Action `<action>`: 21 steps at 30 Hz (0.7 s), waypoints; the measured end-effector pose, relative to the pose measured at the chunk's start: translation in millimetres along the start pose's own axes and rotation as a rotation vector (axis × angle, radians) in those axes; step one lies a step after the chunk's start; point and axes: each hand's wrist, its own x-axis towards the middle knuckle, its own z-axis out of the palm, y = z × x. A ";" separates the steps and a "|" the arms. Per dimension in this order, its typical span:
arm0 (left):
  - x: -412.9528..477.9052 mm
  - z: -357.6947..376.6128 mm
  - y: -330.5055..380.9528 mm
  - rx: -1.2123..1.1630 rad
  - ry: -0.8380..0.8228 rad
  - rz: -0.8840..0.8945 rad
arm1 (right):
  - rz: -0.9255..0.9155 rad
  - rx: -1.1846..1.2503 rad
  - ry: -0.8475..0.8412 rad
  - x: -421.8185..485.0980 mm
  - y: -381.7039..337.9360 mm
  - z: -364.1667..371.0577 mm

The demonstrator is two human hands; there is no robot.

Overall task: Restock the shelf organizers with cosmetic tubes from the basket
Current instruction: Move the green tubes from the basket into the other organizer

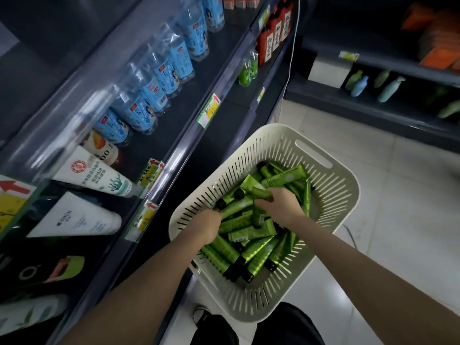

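We find both hands down inside the cream slotted basket (331,202), which stands on the tiled floor just beside the foot of the shelving. The left hand (207,226) is buried near the basket's left wall with its fingers curled out of sight among the tubes; whether they grip one we cannot tell. The right hand (280,204), toward the basket's middle, has its fingers closed around one green tube (260,192), and a second, upright tube appears caught beneath the palm. The cosmetic tubes (249,247) lie loose and crossed over one another, filling the basket's floor: glossy green bodies, flat crimped tails, black screw caps, pale lettering along the side. We judge them light and soft-walled, liable to dent under a hard squeeze, and the sheen suggests a slippery surface. The firmer shoulder beside the cap looks the safer place to hold; several could be gathered at once if aligned caps together. The shelf (174,115) to the left carries bottles and larger white tubes; we cannot identify the organizers.
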 end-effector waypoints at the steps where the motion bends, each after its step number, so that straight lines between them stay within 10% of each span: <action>1: 3.2 2.5 -1.8 0.064 -0.037 0.010 | -0.007 -0.002 0.003 -1.4 2.3 0.0; 12: 6.5 7.3 -7.4 0.346 -0.081 0.026 | -0.051 -0.171 0.028 -6.2 -5.8 3.9; 21: -30.3 -33.6 3.3 -0.558 0.159 0.068 | -0.044 -0.160 0.024 -14.0 -31.4 -5.7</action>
